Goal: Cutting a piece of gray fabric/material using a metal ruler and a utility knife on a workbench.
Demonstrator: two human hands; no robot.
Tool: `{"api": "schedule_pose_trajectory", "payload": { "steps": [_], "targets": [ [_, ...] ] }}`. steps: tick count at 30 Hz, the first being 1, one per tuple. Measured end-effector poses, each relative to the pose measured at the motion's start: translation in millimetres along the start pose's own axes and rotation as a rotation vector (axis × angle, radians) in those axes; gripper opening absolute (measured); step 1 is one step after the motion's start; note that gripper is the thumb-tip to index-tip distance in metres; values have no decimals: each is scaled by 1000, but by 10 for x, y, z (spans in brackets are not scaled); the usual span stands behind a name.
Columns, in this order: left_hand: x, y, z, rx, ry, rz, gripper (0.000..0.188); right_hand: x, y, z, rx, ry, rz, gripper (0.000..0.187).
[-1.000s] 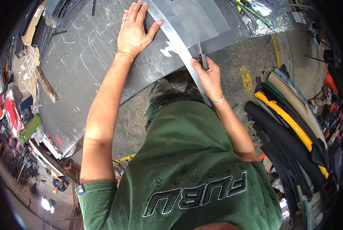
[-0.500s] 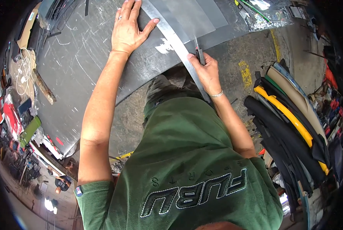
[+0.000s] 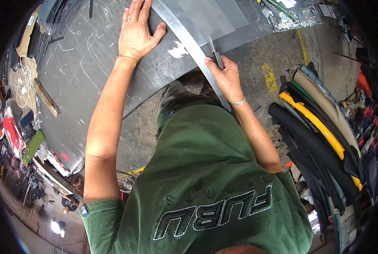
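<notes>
On the scratched grey desk (image 3: 83, 84), the left hand (image 3: 136, 31) lies flat with fingers spread beside the metal straightedge (image 3: 189, 42), while the right hand (image 3: 227, 76) has its fingers closed around a utility knife (image 3: 216, 57), best drawn steadily against that edge through the grey sheet (image 3: 206, 19).

Dark grey scratched sheet (image 3: 91, 84) with white patch (image 3: 178, 51); silver-grey metal strip (image 3: 189, 40); black-handled knife (image 3: 217, 59); green shirt (image 3: 214, 178), grey outlined lettering; silver bracelet (image 3: 238, 102); yellow strip (image 3: 320, 127) among black and beige rolls; yellow floor marks (image 3: 268, 78).
</notes>
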State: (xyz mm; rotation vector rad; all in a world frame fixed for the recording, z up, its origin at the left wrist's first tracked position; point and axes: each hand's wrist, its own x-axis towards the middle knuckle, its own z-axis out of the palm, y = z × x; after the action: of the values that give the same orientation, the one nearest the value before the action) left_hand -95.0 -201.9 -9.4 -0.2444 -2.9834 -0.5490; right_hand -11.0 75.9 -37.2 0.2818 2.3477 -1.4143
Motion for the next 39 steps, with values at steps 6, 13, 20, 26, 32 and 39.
{"api": "schedule_pose_trajectory", "payload": {
  "steps": [6,13,20,26,32,39],
  "targets": [
    [14,18,43,-880,201,225,95,18,15,32,64,35,-91,37],
    [15,19,-44,37,-28,26,99,25,25,-14,-19,-7,-1,42],
    [35,108,-88,35,-44,-17,100,29,151,35,-5,18,-41,42],
    [34,91,-68,54,-46,-16,106,20,114,33,31,15,-90,32],
    [29,93,-66,44,-38,-11,106,12,76,11,-13,8,-65,30],
    [30,103,-71,46,-29,-11,106,1,44,-7,92,-21,-26,32]
  ]
}}
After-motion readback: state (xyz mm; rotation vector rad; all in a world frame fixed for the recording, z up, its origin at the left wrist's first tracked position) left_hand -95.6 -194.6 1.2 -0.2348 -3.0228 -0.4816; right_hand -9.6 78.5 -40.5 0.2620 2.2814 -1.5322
